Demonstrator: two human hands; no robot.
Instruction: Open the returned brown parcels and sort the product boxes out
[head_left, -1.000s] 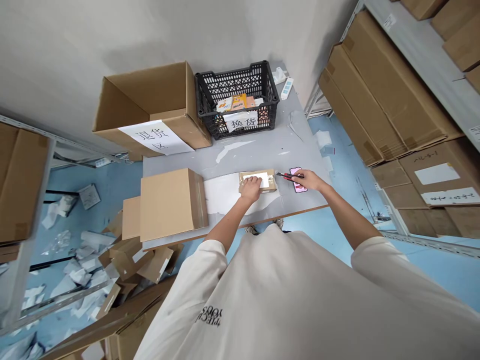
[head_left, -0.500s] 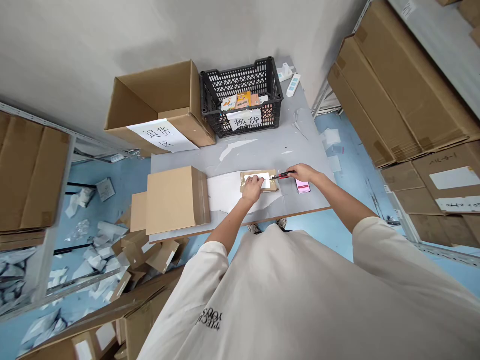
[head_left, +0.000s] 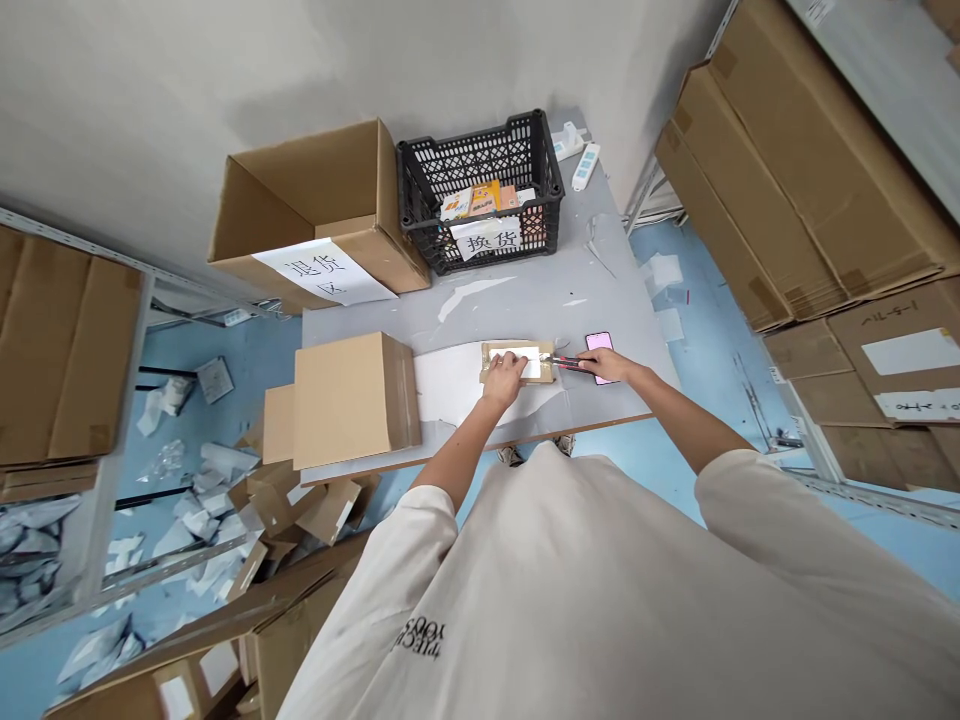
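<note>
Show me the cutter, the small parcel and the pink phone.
cutter (head_left: 573,362): head view, red handle.
small parcel (head_left: 537,364): head view, white label.
pink phone (head_left: 598,341): head view, upper end.

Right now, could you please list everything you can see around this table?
parcel: one, brown with white label, table's near middle
knife: one, red and black, tip at the parcel's right end
phone: one, pink, right of the parcel
closed carton: one, brown, table's left
open carton: one, brown, paper sign, far left
crate: one, black, far middle, holding packets
power strip: one, white, far right corner
table: one, grey
stacked cartons: several, brown, shelves right
scraps: many, white and brown, blue floor left
left hand: on the parcel
right hand: gripping the knife
</note>
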